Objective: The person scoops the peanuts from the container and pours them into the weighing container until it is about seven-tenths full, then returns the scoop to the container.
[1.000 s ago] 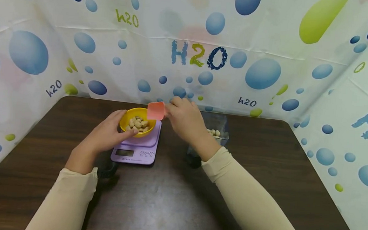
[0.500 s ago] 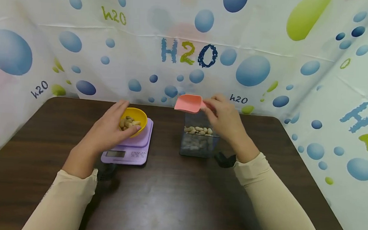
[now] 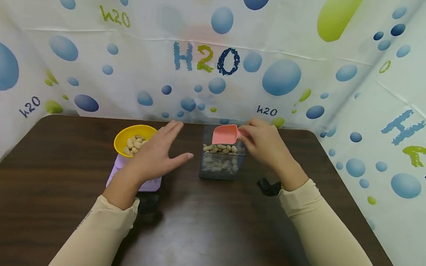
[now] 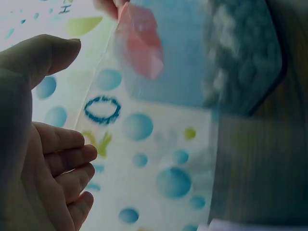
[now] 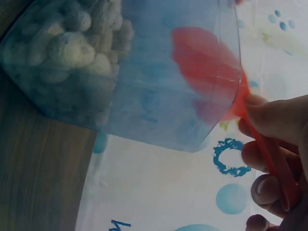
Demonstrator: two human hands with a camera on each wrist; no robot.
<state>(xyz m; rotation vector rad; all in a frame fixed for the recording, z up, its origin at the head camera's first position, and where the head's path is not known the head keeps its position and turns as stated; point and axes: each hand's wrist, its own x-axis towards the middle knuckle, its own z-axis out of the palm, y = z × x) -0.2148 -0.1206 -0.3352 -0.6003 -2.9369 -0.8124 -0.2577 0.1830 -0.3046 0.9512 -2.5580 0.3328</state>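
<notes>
My right hand pinches the handle of a coral-pink scoop. The scoop's blade is inside the upper part of a clear plastic container, above a heap of pale nuts that look like peanuts in their shells. In the right wrist view the scoop shows red through the container wall. My left hand hovers with fingers straight and thumb spread, holding nothing. It partly hides a yellow bowl of similar nuts. The bowl stands on a lilac kitchen scale, whose display is hidden behind the hand.
Both containers stand toward the far side of a dark wood table. A white sheet printed with blue and green drops hangs right behind and to the sides. A black wrist mount juts out below the right wrist.
The right hand has carried the scoop from over the bowl rightward and lowered it into the container. The left hand has let go of the bowl and moved right. The head view has turned right.
</notes>
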